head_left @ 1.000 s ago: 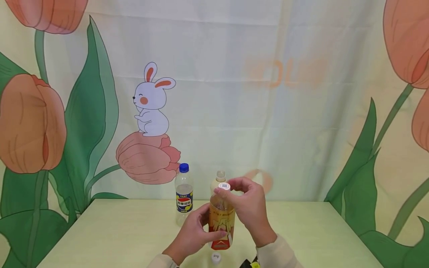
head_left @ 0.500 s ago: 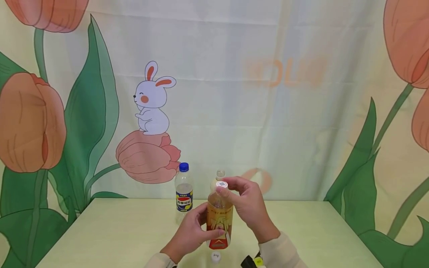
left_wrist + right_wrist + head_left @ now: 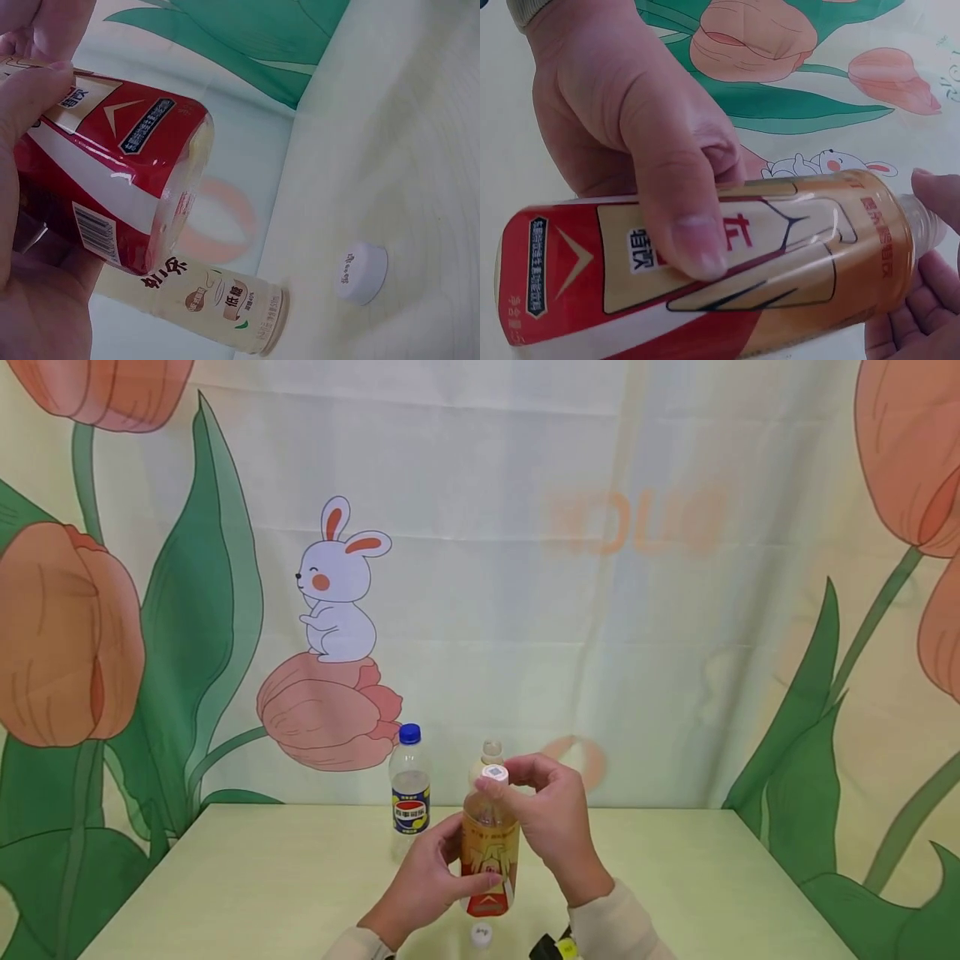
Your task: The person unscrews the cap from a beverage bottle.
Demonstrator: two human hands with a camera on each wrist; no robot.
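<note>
A red and gold drink bottle (image 3: 489, 864) is held upright above the table in the head view. My left hand (image 3: 431, 878) grips its body, the thumb lying across the label. At the bottle's neck, my right hand (image 3: 553, 817) pinches a white cap (image 3: 494, 773) with a printed square on top. The right wrist view shows the clear ridged neck (image 3: 924, 222) between the right fingers. Behind the held bottle stands a cream-labelled bottle (image 3: 217, 304) with a bare mouth, largely hidden in the head view. Another white cap (image 3: 363, 273) sits on the table below my hands.
A clear Pepsi bottle (image 3: 410, 793) with a blue cap stands to the left, behind my left hand. Near my right sleeve is a black and yellow object (image 3: 553, 947), cut off by the frame. A printed curtain (image 3: 562, 635) hangs behind the table (image 3: 675, 877).
The held bottle has shifted slightly left along with both hands. The printed square on its cap has turned a little under my right fingers. The other bottles stay put.
</note>
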